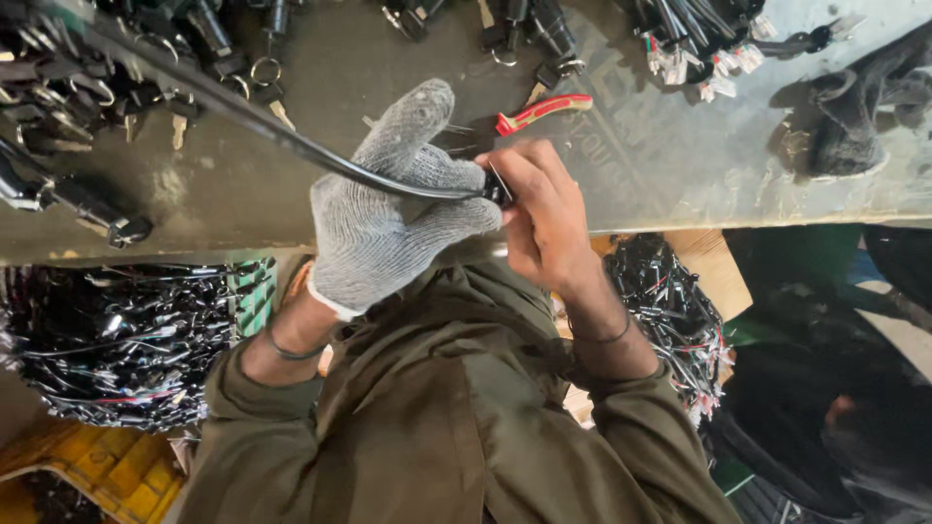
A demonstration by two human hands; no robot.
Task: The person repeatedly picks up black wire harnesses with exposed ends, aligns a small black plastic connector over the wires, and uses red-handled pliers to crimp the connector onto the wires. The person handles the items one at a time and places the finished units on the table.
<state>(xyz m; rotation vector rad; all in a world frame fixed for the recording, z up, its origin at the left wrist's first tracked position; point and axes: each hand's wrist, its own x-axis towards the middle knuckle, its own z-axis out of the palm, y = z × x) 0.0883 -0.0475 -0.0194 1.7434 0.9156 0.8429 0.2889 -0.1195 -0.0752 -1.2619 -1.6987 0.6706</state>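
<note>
- Grey and scuffed, the bench (388,58) is filling the upper part of the head view, its near edge running just behind the two hands.
- The left hand (388,209), wearing a grey knitted glove, is curling around a black cable (291,144) and clenching it just above the bench's near edge.
- That cable is running from the bench's far left corner down to the hands, ending in a small dark connector (499,187) between the two hands.
- The right hand (544,218), bare, is pinching the connector at its fingertips, touching the gloved fingers.
- A red-handled tool (544,112) is lying on the bench just beyond the right hand, apart from it.
- Black key switches with keys (126,87) are piling along the bench's far left edge.
- Bundles of black wiring (126,340) are lying below the bench on the left, more wiring (680,320) on the right.
</note>
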